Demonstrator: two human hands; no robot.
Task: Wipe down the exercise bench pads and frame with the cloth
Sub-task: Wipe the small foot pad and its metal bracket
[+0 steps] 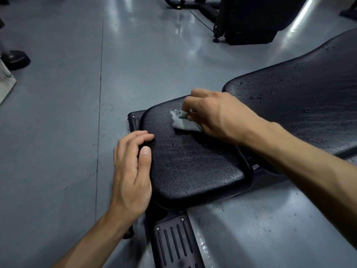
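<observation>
Hands work on a black exercise bench. Right hand point(216, 117) pinches a small grey cloth point(183, 121), bunched under curled fingers and pressed onto the far part of the seat pad point(193, 163). Left hand point(131, 171), fingers straight, rests against the pad's near left edge. Droplets point(174, 141) remain; overlapping strokes toward the near edge should catch them, then the speckled back pad point(301, 97).

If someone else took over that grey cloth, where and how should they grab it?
Probably the free flap of the grey cloth, coming from the left. That end lies flat and open on the seat pad, while the right hand bunches and covers the other end. The left hand only rests on the pad's edge.
</observation>
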